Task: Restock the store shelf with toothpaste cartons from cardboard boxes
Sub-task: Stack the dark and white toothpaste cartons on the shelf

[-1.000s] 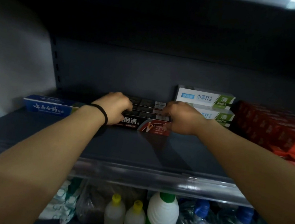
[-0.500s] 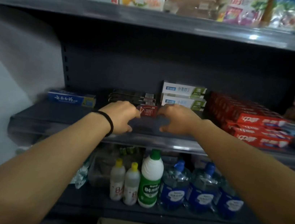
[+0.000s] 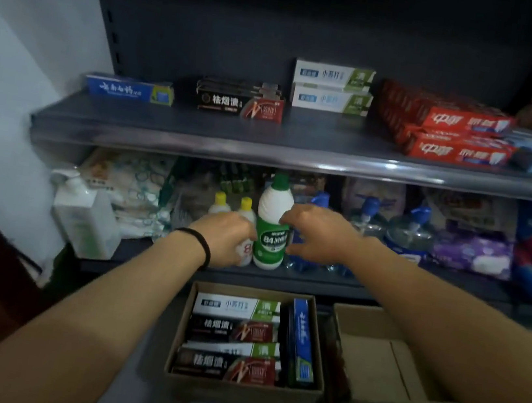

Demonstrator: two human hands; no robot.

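Left hand [image 3: 223, 238] and right hand [image 3: 316, 234] hang loosely curled, holding nothing, before the green-and-white bleach bottle [image 3: 272, 226], above the open cardboard box of toothpaste cartons [image 3: 249, 337].

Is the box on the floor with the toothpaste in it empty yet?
Not empty. The cardboard box is open at the top, with black-and-red cartons, white-and-green cartons and a blue carton lying inside.

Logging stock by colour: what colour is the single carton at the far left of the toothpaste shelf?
Blue with white lettering, the leftmost carton on the shelf; clearest in the head view.
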